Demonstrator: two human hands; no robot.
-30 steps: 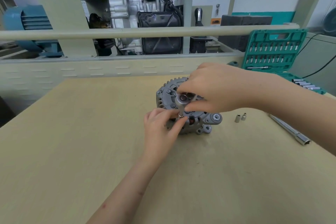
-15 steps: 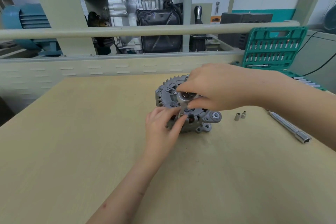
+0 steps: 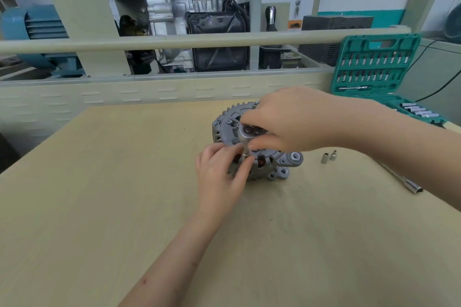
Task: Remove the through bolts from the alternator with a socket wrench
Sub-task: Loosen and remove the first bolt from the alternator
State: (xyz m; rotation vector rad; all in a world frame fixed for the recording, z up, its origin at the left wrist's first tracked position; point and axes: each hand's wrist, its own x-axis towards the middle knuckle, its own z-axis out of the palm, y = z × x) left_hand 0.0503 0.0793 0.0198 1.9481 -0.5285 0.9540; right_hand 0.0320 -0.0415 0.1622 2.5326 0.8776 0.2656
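Note:
A grey alternator lies flat on the wooden table, mounting ears toward the right. A socket wrench head stands over its near edge with a short socket below it, set on the alternator. My right hand grips the wrench head from above; the handle is hidden under the hand. My left hand pinches the socket between thumb and fingertips. The bolt under the socket is hidden.
Two small loose sockets stand to the right of the alternator. A long metal extension bar lies further right. An open green socket set case sits at the back right. A rail and engine display stand behind the table.
Both hands stay on the wrench and socket at the alternator's near edge with almost no shift. No bolt has visibly come out.

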